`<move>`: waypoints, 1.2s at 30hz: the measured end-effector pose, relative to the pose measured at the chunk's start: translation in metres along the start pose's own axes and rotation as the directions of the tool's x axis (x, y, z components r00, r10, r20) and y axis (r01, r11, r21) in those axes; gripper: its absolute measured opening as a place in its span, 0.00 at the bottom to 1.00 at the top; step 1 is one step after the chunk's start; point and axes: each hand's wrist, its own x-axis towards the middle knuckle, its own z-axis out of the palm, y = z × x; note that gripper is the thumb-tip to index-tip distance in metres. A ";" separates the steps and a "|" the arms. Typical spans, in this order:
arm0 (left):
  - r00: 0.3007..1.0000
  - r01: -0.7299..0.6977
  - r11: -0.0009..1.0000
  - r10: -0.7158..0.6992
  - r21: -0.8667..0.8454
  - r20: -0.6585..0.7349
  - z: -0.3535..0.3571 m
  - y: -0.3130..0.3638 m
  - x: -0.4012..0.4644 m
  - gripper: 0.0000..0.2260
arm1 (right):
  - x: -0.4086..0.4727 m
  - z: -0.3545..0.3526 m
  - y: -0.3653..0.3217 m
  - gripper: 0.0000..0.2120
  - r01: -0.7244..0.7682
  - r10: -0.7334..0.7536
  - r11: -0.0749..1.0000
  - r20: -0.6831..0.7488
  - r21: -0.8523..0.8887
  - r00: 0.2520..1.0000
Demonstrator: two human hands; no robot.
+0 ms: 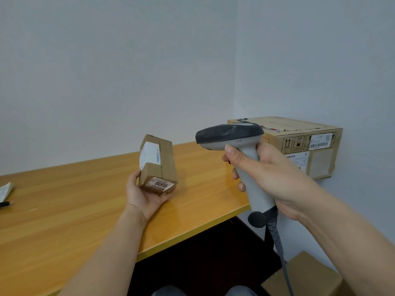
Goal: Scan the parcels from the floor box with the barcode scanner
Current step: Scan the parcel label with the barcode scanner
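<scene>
My left hand (143, 196) holds a small brown cardboard parcel (159, 162) above the table, tilted on end. A white shipping label covers its upper left face, and a sticker reading 6005 faces me on its near end. My right hand (271, 176) grips the handle of a grey barcode scanner (229, 134). The scanner's dark head points left toward the parcel, a short gap away. Its coiled cable (277, 238) hangs down from the handle's base.
A wooden table (74, 199) runs from left to centre, with its front edge slanting toward me. A large cardboard box (303, 144) stands at its far right corner against the wall. Another carton's flap (305, 276) shows at lower right. Papers (5, 190) and a dark pen (4, 204) lie at the left edge.
</scene>
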 end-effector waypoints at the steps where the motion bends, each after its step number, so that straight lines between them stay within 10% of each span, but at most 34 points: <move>1: 0.998 0.045 0.999 -0.044 -0.030 0.040 0.000 0.001 -0.002 0.20 | 0.001 0.000 0.002 0.22 -0.008 0.008 1.000 0.000 0.010 1.000; 13: 0.985 0.129 0.992 -0.129 0.009 0.112 0.000 -0.001 0.001 0.31 | 0.009 0.007 0.015 0.17 -0.049 0.049 0.999 -0.035 0.009 0.998; 36: 0.943 -0.269 0.860 0.326 0.434 -0.064 0.000 -0.013 0.010 0.34 | 0.010 0.029 0.010 0.14 -0.040 0.040 0.999 0.040 0.008 0.998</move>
